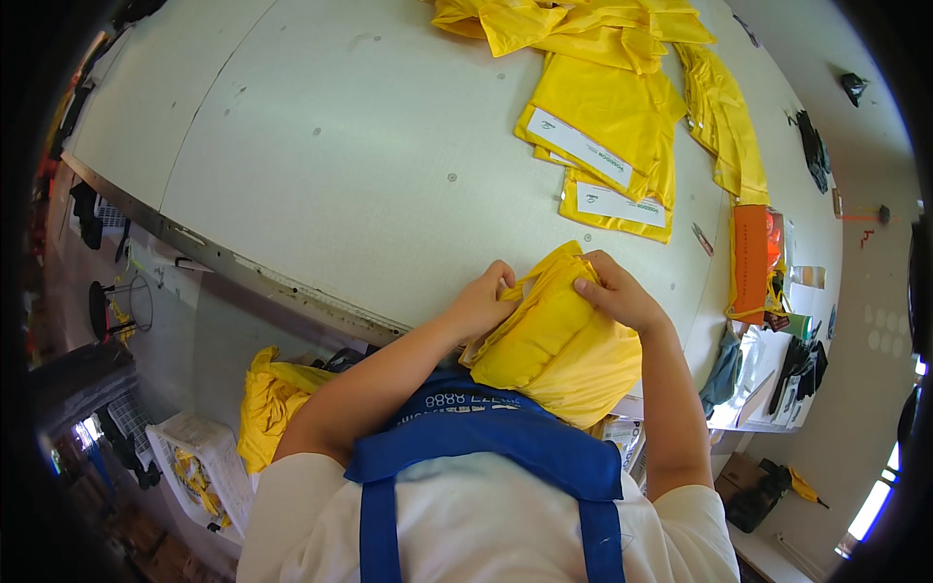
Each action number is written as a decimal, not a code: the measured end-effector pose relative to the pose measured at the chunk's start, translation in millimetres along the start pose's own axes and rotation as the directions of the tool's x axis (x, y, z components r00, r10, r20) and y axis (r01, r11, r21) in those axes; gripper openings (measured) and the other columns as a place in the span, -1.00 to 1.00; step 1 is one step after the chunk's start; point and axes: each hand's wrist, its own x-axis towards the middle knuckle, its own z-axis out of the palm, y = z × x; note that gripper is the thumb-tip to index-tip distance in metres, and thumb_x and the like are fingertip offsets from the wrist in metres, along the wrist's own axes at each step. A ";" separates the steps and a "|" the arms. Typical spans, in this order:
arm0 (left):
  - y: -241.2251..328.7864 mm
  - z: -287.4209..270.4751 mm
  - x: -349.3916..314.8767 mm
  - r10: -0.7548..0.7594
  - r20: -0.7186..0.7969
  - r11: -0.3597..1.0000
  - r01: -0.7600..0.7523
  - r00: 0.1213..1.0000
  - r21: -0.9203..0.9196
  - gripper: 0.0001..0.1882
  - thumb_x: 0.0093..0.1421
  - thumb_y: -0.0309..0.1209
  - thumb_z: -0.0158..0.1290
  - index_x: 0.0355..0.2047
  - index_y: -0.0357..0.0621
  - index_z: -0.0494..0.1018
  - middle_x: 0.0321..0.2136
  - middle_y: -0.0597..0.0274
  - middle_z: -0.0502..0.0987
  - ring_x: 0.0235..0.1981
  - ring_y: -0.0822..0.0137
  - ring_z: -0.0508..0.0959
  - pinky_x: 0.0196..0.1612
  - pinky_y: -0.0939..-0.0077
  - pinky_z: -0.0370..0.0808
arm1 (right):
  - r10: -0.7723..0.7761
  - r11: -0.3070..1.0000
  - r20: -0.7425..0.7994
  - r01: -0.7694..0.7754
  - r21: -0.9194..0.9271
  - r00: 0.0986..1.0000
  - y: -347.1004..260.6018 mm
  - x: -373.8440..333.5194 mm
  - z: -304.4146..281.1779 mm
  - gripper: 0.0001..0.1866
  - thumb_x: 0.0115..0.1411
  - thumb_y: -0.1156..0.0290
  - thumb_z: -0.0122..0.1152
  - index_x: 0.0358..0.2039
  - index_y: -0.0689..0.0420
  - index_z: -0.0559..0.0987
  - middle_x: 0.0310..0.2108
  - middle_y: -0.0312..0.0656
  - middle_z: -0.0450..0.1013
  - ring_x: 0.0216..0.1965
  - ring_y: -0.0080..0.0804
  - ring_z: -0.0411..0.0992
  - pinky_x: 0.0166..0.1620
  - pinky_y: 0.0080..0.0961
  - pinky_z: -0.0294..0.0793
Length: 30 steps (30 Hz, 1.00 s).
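A bundle of yellow cloth (535, 345) is held at the near edge of a white table (321, 194), its upper folds pinched by the left hand (483, 299) and right hand (622, 294), kept apart; yellow pieces (607, 102) with white labels (573, 147) are laid beyond.

open room over the white table (321, 194) leftward, yellow fabric pieces (607, 102) blocking ahead, orange box (747, 267) at right

Pale worktable (321, 214); on it, overlapping yellow fabric pieces (607, 102); an orange box (750, 267); a small tool (702, 239)
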 end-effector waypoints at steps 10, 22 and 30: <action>28.9 -6.4 7.4 0.627 -0.171 0.632 -0.368 0.760 0.682 -0.83 0.05 -0.45 0.06 -0.34 -0.10 0.33 -0.59 0.12 0.51 -0.60 0.11 0.53 -0.59 0.24 0.41 | -0.368 0.699 -0.312 0.039 -0.714 0.876 -9.6 9.3 63.0 -0.64 -0.03 0.28 0.31 -0.18 0.05 0.53 -0.08 -0.03 0.32 -0.15 -0.10 0.42 -0.09 -0.29 0.45; 27.2 -22.2 2.7 0.600 -0.153 0.612 -0.328 0.785 0.719 -0.90 0.00 -0.45 0.06 -0.50 -0.14 0.35 -0.67 0.11 0.40 -0.59 0.06 0.48 -0.53 0.23 0.43 | -0.101 0.973 -0.569 -0.037 -0.226 0.816 9.0 56.3 67.9 -0.54 -0.06 0.41 0.31 -0.24 0.17 0.23 -0.36 -0.01 0.44 -0.32 0.01 0.44 -0.28 -0.24 0.44; -35.1 -30.1 -48.2 -0.125 0.043 0.941 0.105 0.991 0.322 -0.78 0.10 -0.43 -0.04 -0.26 -0.28 0.39 -0.44 -0.10 0.52 -0.40 -0.06 0.53 -0.33 0.22 0.45 | -0.467 0.868 -0.550 0.240 -0.435 0.693 1.3 26.2 80.1 -0.54 -0.09 0.36 0.35 -0.14 0.08 0.42 -0.15 -0.03 0.38 -0.06 -0.08 0.33 -0.01 -0.21 0.32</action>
